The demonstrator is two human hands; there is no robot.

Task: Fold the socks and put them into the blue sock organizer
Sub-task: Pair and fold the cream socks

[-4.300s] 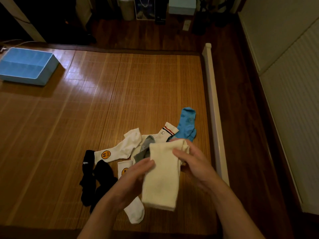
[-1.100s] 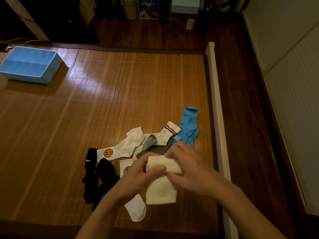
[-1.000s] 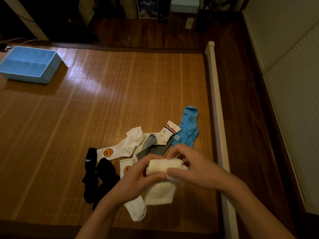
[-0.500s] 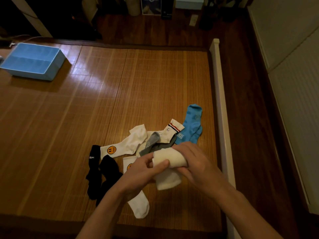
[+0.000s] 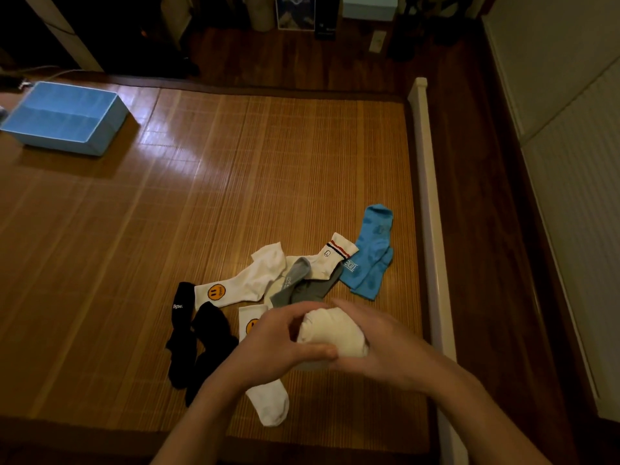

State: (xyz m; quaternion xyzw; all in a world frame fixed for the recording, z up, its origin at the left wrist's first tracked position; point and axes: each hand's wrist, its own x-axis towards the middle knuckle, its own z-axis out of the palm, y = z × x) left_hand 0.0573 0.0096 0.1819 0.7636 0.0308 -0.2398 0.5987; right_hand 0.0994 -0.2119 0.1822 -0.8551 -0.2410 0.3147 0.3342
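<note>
Both hands hold a rolled cream sock bundle (image 5: 330,332) above the mat. My left hand (image 5: 278,347) curls round its left side, and my right hand (image 5: 379,347) wraps its right side and underside. Loose socks lie just beyond: a white sock with a smiley patch (image 5: 245,283), a second smiley sock (image 5: 268,401) under my left wrist, grey socks (image 5: 302,286), a white sock with a striped cuff (image 5: 332,263), blue socks (image 5: 372,256) and black socks (image 5: 198,344). The blue sock organizer (image 5: 67,117) stands at the far left.
Everything lies on a bamboo mat (image 5: 201,203). A white rail (image 5: 427,209) runs along the mat's right edge, with dark wood floor and a white wall panel (image 5: 570,162) beyond. Boxes and bags stand at the far top.
The cream sock, first a long flat pair, has been rolled from the top down into a compact bundle. Both hands have closed in round it.
</note>
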